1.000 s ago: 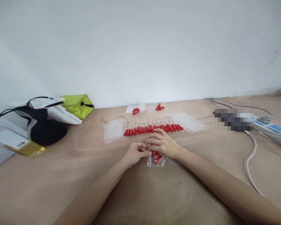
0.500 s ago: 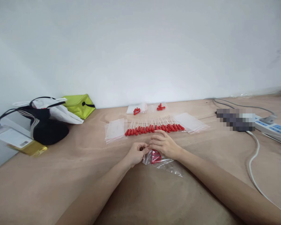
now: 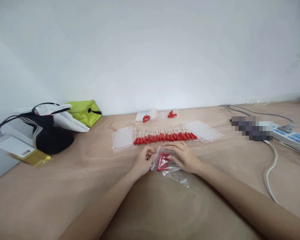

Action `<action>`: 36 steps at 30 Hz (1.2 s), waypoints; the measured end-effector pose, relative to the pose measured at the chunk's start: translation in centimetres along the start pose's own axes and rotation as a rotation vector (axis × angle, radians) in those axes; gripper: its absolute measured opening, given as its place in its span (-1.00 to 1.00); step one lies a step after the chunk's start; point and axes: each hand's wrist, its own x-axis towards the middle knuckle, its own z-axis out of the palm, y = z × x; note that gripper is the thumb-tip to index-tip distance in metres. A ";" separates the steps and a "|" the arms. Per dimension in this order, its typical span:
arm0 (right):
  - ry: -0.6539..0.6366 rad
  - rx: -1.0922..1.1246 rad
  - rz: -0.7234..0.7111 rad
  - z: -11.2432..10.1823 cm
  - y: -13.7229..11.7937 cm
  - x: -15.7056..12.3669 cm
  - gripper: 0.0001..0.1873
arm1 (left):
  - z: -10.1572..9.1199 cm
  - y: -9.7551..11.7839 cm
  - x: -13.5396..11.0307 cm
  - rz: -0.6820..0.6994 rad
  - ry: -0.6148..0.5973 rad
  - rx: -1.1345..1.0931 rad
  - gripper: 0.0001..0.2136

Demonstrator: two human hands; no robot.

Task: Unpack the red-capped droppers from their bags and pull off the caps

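Observation:
A small clear zip bag (image 3: 168,166) with red-bulbed droppers inside lies on the wooden table (image 3: 150,206) between my hands. My left hand (image 3: 143,161) curls its fingers and pinches the bag's left corner. My right hand (image 3: 184,156) rests on the bag's right side with its fingers laid over the plastic, holding it down. Just beyond my hands a row of several droppers (image 3: 165,134) with red bulbs lies side by side.
Stacks of flat clear bags lie left (image 3: 123,138) and right (image 3: 204,130) of the row. Two filled bags (image 3: 156,115) sit near the wall. A black-and-white bag (image 3: 46,129) and a green pouch (image 3: 84,112) lie far left; a power strip (image 3: 290,136) with white cables lies right.
The bag has turned and lifted, and now spreads out between my hands. My right hand slid off the left hand's fingers to the bag's right side and flattened.

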 end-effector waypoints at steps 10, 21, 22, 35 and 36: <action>-0.087 -0.009 0.128 -0.2 0.1 -4.7 -0.69 | -1.1 -0.4 0.4 0.101 -0.108 0.340 -0.83; -0.014 -0.073 0.202 0.8 0.7 -4.5 -0.70 | -2.7 0.6 0.4 0.353 -0.324 0.315 -0.81; -0.018 -0.086 0.210 0.8 0.6 -4.5 -0.70 | -2.6 0.6 0.3 0.342 -0.320 0.291 -0.80; -0.012 -0.221 0.192 0.7 -0.1 -4.0 -0.73 | -2.1 1.7 -0.4 0.448 -0.357 0.554 -0.71; -0.012 -0.221 0.191 0.7 -0.1 -4.0 -0.73 | -2.1 2.0 -0.6 0.445 -0.372 0.577 -0.72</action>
